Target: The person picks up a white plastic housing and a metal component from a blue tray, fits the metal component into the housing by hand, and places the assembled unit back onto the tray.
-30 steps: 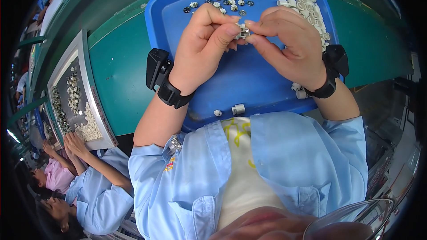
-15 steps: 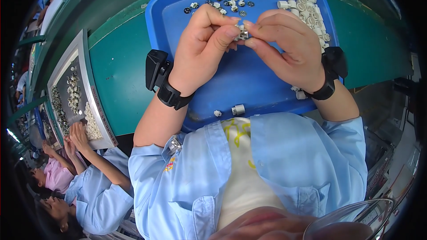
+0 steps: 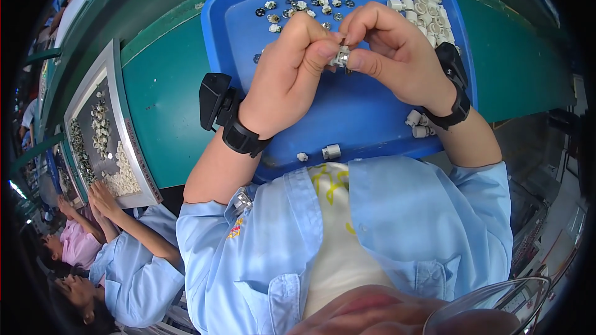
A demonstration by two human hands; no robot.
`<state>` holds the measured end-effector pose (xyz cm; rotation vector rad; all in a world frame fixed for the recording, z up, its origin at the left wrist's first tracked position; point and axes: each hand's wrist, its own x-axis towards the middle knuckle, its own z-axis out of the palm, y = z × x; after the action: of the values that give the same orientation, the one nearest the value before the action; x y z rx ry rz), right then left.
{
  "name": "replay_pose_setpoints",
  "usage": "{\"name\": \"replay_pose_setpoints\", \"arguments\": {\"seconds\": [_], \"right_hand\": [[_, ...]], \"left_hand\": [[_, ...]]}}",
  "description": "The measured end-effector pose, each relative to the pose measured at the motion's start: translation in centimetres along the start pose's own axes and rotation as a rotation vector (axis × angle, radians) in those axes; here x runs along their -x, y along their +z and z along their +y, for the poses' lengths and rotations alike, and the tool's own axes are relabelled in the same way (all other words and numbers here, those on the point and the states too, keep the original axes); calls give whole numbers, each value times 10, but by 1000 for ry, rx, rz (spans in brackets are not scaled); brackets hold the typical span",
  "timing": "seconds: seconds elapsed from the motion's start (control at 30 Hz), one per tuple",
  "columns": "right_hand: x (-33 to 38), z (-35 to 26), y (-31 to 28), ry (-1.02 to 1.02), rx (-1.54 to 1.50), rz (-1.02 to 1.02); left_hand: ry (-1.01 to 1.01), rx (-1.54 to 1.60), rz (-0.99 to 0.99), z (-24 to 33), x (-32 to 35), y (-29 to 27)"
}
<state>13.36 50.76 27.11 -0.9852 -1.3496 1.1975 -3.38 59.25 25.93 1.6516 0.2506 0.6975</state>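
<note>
Over the middle of the blue tray [image 3: 214, 43], my two hands meet at a small white plastic part with shiny metal contacts [image 3: 341, 58]. My left hand [image 3: 284, 77] pinches it from the left between thumb and curled fingers. From the other side my right hand [image 3: 397, 59] has its thumb against the metal, with the index finger bent over the top. The fingers cover much of the part. Beyond my left hand lie several small white-and-metal parts [image 3: 302, 6] and dark discs [image 3: 259, 12]. Many white cylindrical caps [image 3: 422, 9] are heaped at the far right.
At the tray's near side lie a white cap [image 3: 331, 152] and a small white part [image 3: 302, 157]; more white pieces [image 3: 418, 123] sit near my right wrist. Left on the green table [image 3: 164, 118], a co-worker's hands [image 3: 104, 200] work at a metal-framed tray [image 3: 138, 149].
My right hand has tilted, its thumb now pressing nearer the part. Both hands have shifted slightly, uncovering more small parts at the left and white pieces by my right wrist.
</note>
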Motion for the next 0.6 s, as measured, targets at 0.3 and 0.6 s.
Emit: {"name": "replay_pose_setpoints", "arguments": {"seconds": [0.3, 0.6], "right_hand": [[2, 2, 6, -14, -68, -24], [-3, 13, 2, 31, -120, -38]], "left_hand": [[265, -246, 10, 3, 1, 3], [262, -305, 59, 4, 1, 1]]}}
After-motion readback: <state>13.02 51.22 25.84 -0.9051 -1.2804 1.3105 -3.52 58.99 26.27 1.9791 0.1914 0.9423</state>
